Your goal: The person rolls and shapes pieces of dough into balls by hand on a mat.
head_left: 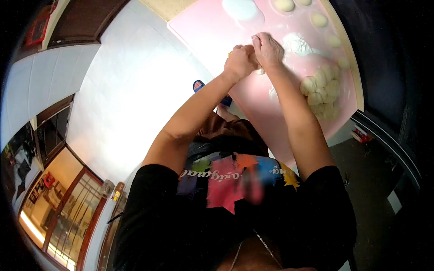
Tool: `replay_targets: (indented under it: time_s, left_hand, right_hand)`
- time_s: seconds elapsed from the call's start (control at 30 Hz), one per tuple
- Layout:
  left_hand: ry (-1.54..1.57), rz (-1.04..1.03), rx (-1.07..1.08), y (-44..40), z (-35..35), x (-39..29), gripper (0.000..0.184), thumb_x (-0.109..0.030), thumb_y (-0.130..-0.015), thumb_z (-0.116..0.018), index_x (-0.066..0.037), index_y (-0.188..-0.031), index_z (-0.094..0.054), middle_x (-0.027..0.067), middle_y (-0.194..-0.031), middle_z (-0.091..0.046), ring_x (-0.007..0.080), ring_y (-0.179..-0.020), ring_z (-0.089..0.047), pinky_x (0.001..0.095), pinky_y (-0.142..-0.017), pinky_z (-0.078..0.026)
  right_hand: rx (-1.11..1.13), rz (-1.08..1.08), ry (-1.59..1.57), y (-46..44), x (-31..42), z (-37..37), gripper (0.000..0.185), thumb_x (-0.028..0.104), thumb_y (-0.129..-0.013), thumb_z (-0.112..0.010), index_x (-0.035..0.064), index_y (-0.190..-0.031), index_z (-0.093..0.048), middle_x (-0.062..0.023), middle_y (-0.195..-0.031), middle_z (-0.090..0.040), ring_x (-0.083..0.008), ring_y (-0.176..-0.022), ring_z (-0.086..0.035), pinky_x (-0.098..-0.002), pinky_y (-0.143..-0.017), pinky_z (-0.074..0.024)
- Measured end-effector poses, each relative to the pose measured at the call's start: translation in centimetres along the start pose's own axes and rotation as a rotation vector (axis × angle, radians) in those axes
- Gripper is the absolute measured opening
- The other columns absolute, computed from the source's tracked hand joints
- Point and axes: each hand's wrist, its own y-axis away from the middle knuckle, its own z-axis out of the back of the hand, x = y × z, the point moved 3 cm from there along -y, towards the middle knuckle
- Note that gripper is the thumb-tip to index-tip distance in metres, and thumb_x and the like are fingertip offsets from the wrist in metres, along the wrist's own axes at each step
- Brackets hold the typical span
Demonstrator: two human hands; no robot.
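My left hand (242, 61) is closed, its fingers curled over a small piece of dough (260, 71) above the pink mat (253, 97). Pressed against it from the right is my right hand (268, 49), fingers bent together around the same dough. Only a pale edge of the dough shows below the hands; the rest is hidden by them. To the right of my right hand lies a heap of white flour (297, 44). Flattened dough pieces (322, 90) overlap in a pile beside my right forearm.
Several round dough balls (319, 19) line the mat's far right edge. A white, round, flat shape (239, 8) lies at the far end. The table edge (357, 86) runs along the right. White floor (149, 67) stretches left, and a slippered foot (198, 85) stands below the table.
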Motion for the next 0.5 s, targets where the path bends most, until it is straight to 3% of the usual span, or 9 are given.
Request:
replay_targets:
  time_s: [0.07, 0.13, 0.2, 0.27, 0.3, 0.33, 0.4, 0.47, 0.5]
  left_hand:
    - [-0.008, 0.010, -0.008, -0.1, -0.1, -0.4, 0.058, -0.021, -0.072, -0.078, -0.007, -0.126, -0.063, 0.0171, -0.129, -0.058, 0.0351, -0.119, -0.058, 0.0441, -0.098, -0.052]
    - [-0.112, -0.025, -0.117, 0.9, -1.0, -0.5, 0.054, -0.017, -0.074, -0.075, -0.009, -0.126, -0.064, 0.0168, -0.129, -0.058, 0.0351, -0.120, -0.056, 0.0432, -0.100, -0.051]
    - [-0.159, -0.174, -0.186, 3.5, -2.3, -0.5, 0.052, -0.009, -0.075, -0.071, -0.009, -0.126, -0.062, 0.0186, -0.125, -0.058, 0.0380, -0.119, -0.053, 0.0437, -0.103, -0.046]
    - [-0.121, -0.297, -0.335, 5.7, -3.9, 0.4, 0.053, -0.006, -0.075, -0.070, -0.006, -0.127, -0.059, 0.0206, -0.123, -0.057, 0.0382, -0.117, -0.053, 0.0451, -0.102, -0.046]
    - [-0.124, -0.294, -0.340, 6.5, -4.2, 0.4, 0.053, -0.006, -0.075, -0.070, -0.006, -0.127, -0.059, 0.0206, -0.123, -0.057, 0.0382, -0.117, -0.053, 0.0451, -0.102, -0.046]
    - [-0.112, -0.312, -0.332, 7.2, -4.3, 0.5, 0.055, -0.004, -0.075, -0.069, -0.005, -0.128, -0.057, 0.0214, -0.123, -0.057, 0.0385, -0.116, -0.053, 0.0455, -0.102, -0.046]
    - [-0.101, -0.328, -0.325, 7.2, -3.9, 0.9, 0.057, -0.002, -0.074, -0.069, -0.004, -0.130, -0.056, 0.0223, -0.122, -0.056, 0.0387, -0.116, -0.053, 0.0459, -0.101, -0.046]
    - [0.086, -0.294, -0.241, 5.5, -3.0, 1.9, 0.065, -0.005, -0.074, -0.076, -0.007, -0.136, -0.054, 0.0164, -0.119, -0.059, 0.0350, -0.116, -0.052, 0.0444, -0.098, -0.048]
    - [0.097, -0.163, -0.150, 4.8, -2.0, 2.0, 0.066, -0.008, -0.074, -0.078, -0.006, -0.136, -0.054, 0.0134, -0.116, -0.062, 0.0331, -0.114, -0.054, 0.0420, -0.097, -0.048]
  right_hand:
    - [0.111, -0.170, -0.150, -0.8, 0.6, 0.3, 0.037, 0.040, -0.098, -0.051, 0.0082, -0.102, -0.069, -0.0149, -0.098, -0.071, -0.0321, -0.093, -0.068, -0.0436, -0.083, -0.0521]
    - [0.398, -0.648, -0.965, -0.5, -1.1, -0.8, 0.052, 0.044, -0.102, -0.040, -0.0001, -0.109, -0.067, -0.0117, -0.091, -0.068, -0.0247, -0.082, -0.063, -0.0392, -0.084, -0.0499]
    - [0.163, -0.837, -0.884, 2.5, -0.3, 0.3, 0.046, 0.039, -0.103, -0.043, -0.0015, -0.111, -0.065, -0.0159, -0.098, -0.066, -0.0284, -0.090, -0.062, -0.0417, -0.088, -0.0488]
    - [-0.217, -0.553, -0.481, 6.3, 4.0, 2.5, 0.038, 0.033, -0.104, -0.042, 0.0001, -0.104, -0.061, -0.0174, -0.088, -0.063, -0.0306, -0.078, -0.065, -0.0410, -0.075, -0.0511]
    - [-0.289, -0.353, -0.162, 8.8, 2.2, 0.1, 0.024, 0.021, -0.101, -0.048, 0.0018, -0.111, -0.058, -0.0192, -0.101, -0.063, -0.0344, -0.093, -0.063, -0.0460, -0.086, -0.0485]
    - [-0.298, -0.331, -0.261, 10.0, 1.1, -1.1, 0.022, 0.017, -0.098, -0.050, 0.0032, -0.112, -0.058, -0.0198, -0.111, -0.062, -0.0373, -0.104, -0.059, -0.0492, -0.093, -0.0441]
    - [-0.300, -0.209, -0.114, 8.6, 1.1, -0.6, 0.023, 0.020, -0.097, -0.052, 0.0047, -0.113, -0.059, -0.0186, -0.112, -0.062, -0.0373, -0.103, -0.059, -0.0483, -0.093, -0.0439]
    - [-0.275, -0.179, -0.029, 6.2, 0.9, -0.1, 0.023, 0.023, -0.097, -0.053, 0.0066, -0.111, -0.060, -0.0171, -0.111, -0.063, -0.0369, -0.103, -0.060, -0.0483, -0.093, -0.0441]
    - [-0.251, -0.153, 0.057, 4.7, 0.9, -0.1, 0.023, 0.025, -0.097, -0.053, 0.0084, -0.110, -0.062, -0.0156, -0.111, -0.065, -0.0366, -0.103, -0.060, -0.0482, -0.092, -0.0443]
